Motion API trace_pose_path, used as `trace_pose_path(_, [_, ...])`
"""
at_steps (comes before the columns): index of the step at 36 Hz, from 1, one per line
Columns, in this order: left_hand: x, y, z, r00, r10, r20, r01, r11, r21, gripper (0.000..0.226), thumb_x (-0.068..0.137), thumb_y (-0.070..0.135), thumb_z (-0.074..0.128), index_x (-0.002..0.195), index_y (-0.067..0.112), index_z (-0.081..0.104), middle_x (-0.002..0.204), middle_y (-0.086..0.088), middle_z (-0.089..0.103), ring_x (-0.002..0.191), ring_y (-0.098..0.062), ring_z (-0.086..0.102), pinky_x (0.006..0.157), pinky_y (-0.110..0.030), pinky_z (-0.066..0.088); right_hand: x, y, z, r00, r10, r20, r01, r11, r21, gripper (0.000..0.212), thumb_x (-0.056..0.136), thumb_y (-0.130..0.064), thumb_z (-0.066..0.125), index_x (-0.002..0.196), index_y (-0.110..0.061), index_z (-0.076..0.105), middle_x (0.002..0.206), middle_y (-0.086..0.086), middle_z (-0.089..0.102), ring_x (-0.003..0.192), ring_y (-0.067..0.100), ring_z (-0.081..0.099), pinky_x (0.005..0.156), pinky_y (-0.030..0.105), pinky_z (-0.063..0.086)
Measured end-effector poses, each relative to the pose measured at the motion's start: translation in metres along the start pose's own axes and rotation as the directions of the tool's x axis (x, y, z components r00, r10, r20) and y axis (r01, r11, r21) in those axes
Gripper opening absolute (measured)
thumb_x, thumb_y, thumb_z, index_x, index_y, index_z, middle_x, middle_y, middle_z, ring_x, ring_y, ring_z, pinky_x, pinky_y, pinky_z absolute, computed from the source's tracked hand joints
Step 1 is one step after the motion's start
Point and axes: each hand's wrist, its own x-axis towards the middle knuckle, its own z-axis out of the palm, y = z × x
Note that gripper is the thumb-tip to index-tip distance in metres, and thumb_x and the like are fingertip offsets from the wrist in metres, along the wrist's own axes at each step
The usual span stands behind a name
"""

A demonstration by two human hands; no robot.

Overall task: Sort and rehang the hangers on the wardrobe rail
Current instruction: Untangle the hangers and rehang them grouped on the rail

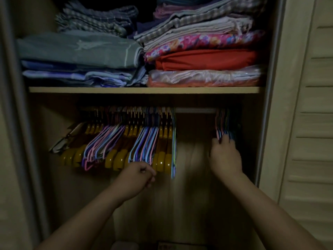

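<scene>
A rail (195, 110) runs under the wardrobe shelf. On its left half hang mixed hangers: yellow-brown wooden hangers (163, 159) and thin pink, blue and purple wire hangers (144, 147) in bunches. At the right end hangs a small separate bunch of thin coloured hangers (224, 123). My right hand (225, 156) reaches up and grips the lower part of that right bunch. My left hand (139, 175) hovers just below the left group with fingers curled; whether it holds anything is unclear.
A wooden shelf (144, 90) above carries stacks of folded fabric (203, 58). A louvred door (310, 105) stands at the right and the wardrobe frame (16, 123) at the left. A stretch of bare rail lies between the two hanger groups.
</scene>
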Motion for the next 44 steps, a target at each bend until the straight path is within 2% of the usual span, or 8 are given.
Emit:
trace_pose_path(6, [0.005,0.001,-0.004,1.000,0.008,-0.002,-0.008,1.000,0.022,0.020,0.101,0.005,0.048,0.102,-0.004,0.065,0.087,-0.015,0.068,0.069,-0.018,0.061,0.052,-0.013,0.046,0.006,-0.049,0.019,0.958,-0.077,0.275,-0.109,0.791,0.601,0.023,0.100,-0.032,0.051,0.107,-0.017,0.068,0.097,0.006,0.067,0.068,0.009,0.052,0.062,0.025,0.044])
trace_pose_path(11, [0.012,0.003,-0.022,0.999,0.039,-0.024,-0.038,0.999,0.025,0.020,0.101,0.008,0.049,0.097,0.005,0.068,0.090,-0.013,0.072,0.068,-0.013,0.065,0.061,-0.018,0.050,0.020,-0.079,0.042,0.934,-0.038,0.356,-0.252,0.637,0.728,0.021,0.097,-0.039,0.055,0.109,-0.022,0.061,0.089,-0.003,0.063,0.081,0.017,0.061,0.069,0.026,0.044])
trace_pose_path(15, [0.011,-0.004,-0.032,0.999,0.036,-0.041,-0.035,0.999,0.017,0.020,0.101,0.011,0.050,0.095,0.011,0.070,0.088,-0.008,0.074,0.069,-0.010,0.067,0.060,-0.016,0.051,0.024,-0.095,0.055,0.926,-0.015,0.378,-0.299,0.581,0.757,0.038,0.094,-0.048,0.057,0.107,-0.015,0.068,0.098,0.003,0.073,0.094,0.023,0.068,0.083,0.034,0.053])
trace_pose_path(20, [0.012,-0.012,-0.044,0.999,0.021,-0.050,-0.023,0.999,-0.046,0.021,0.100,0.007,0.049,0.094,0.005,0.070,0.082,-0.008,0.073,0.064,-0.009,0.065,0.056,-0.014,0.050,0.023,-0.106,0.062,0.948,0.019,0.318,-0.267,0.593,0.760,0.022,0.095,-0.034,0.056,0.113,-0.022,0.062,0.096,0.002,0.072,0.090,0.023,0.068,0.085,0.042,0.056])
trace_pose_path(26, [0.017,-0.022,-0.054,1.000,0.010,-0.027,-0.012,0.998,-0.066,0.021,0.100,0.011,0.051,0.094,0.012,0.071,0.087,-0.008,0.074,0.072,-0.014,0.069,0.068,-0.023,0.054,0.020,-0.093,0.056,0.960,0.143,0.242,-0.281,0.543,0.792,0.046,0.101,-0.022,0.049,0.145,-0.029,0.038,0.093,-0.007,0.063,0.073,0.014,0.066,0.058,0.030,0.054])
trace_pose_path(30, [0.021,-0.029,-0.058,1.000,0.005,-0.020,-0.007,0.996,-0.085,0.021,0.100,0.013,0.052,0.093,0.015,0.072,0.087,-0.004,0.075,0.074,-0.014,0.071,0.064,-0.020,0.055,0.025,-0.074,0.048,0.970,0.205,0.133,-0.231,0.589,0.775,0.040,0.100,-0.018,0.050,0.139,-0.028,0.042,0.080,-0.001,0.064,0.057,0.011,0.061,0.042,0.018,0.040])
trace_pose_path(37, [0.027,-0.036,-0.060,1.000,0.007,0.017,-0.005,0.995,-0.095,0.021,0.100,0.014,0.052,0.095,0.016,0.072,0.089,-0.005,0.075,0.078,-0.019,0.071,0.072,-0.031,0.053,0.057,-0.058,0.038,0.968,0.247,-0.041,-0.159,0.734,0.660,0.019,0.099,-0.021,0.050,0.117,-0.026,0.053,0.086,-0.010,0.060,0.061,0.005,0.056,0.046,0.021,0.034])
trace_pose_path(44, [0.019,-0.053,-0.035,0.998,-0.024,0.060,0.035,0.979,-0.199,0.020,0.100,0.007,0.052,0.091,0.008,0.070,0.083,-0.009,0.074,0.071,-0.020,0.067,0.062,-0.026,0.050,0.074,-0.042,0.038,0.965,0.222,0.137,-0.261,0.792,0.553,0.013,0.100,-0.024,0.046,0.102,-0.021,0.059,0.089,0.002,0.060,0.073,0.018,0.057,0.059,0.029,0.042])
